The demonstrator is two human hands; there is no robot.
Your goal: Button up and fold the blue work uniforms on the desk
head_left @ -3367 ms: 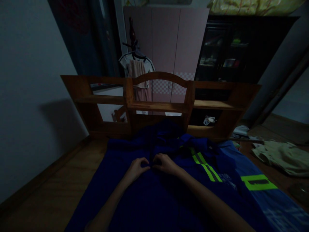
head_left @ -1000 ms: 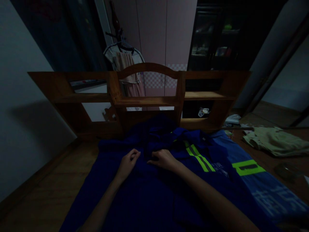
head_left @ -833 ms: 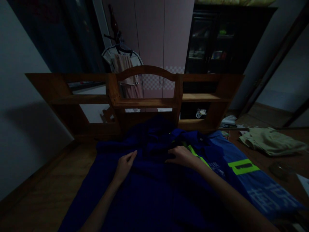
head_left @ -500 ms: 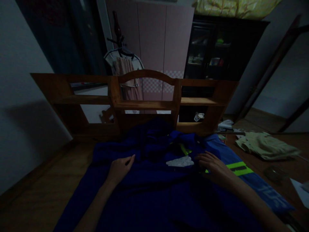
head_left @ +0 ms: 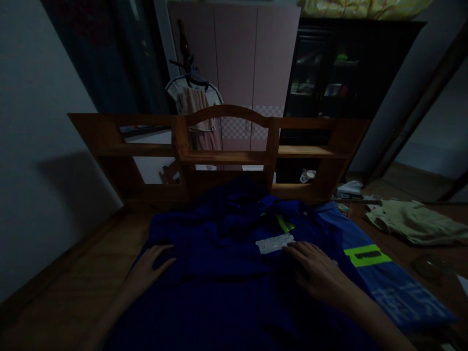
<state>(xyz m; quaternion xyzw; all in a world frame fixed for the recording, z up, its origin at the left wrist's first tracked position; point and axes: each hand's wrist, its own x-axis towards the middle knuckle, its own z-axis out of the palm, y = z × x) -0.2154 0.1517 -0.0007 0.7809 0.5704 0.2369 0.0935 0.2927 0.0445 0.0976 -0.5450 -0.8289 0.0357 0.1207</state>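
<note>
A dark blue garment (head_left: 226, 297) lies spread over the bed in front of me, its far part rumpled. On it are a pale grey patch (head_left: 274, 243) and a yellow-green strip (head_left: 284, 224). My left hand (head_left: 151, 265) rests at the garment's left side, thumb and fingers apart, holding nothing. My right hand (head_left: 316, 268) is over the right part of the cloth, fingers extended, with fingertips at the right end of the grey patch. Shadow hides the underside of the right hand.
A wooden headboard with shelves (head_left: 226, 157) stands beyond the garment. To the right lie a folded blue item with a bright green band (head_left: 367, 254) and a light green cloth (head_left: 413, 222). A clear bowl-like object (head_left: 431, 267) sits near them. Walls and a wardrobe are behind.
My left hand has moved left and nearer to me, its fingers spreading from a pinch. My right hand has shifted slightly toward me. The grey patch looks flatter, and the view has turned slightly left.
</note>
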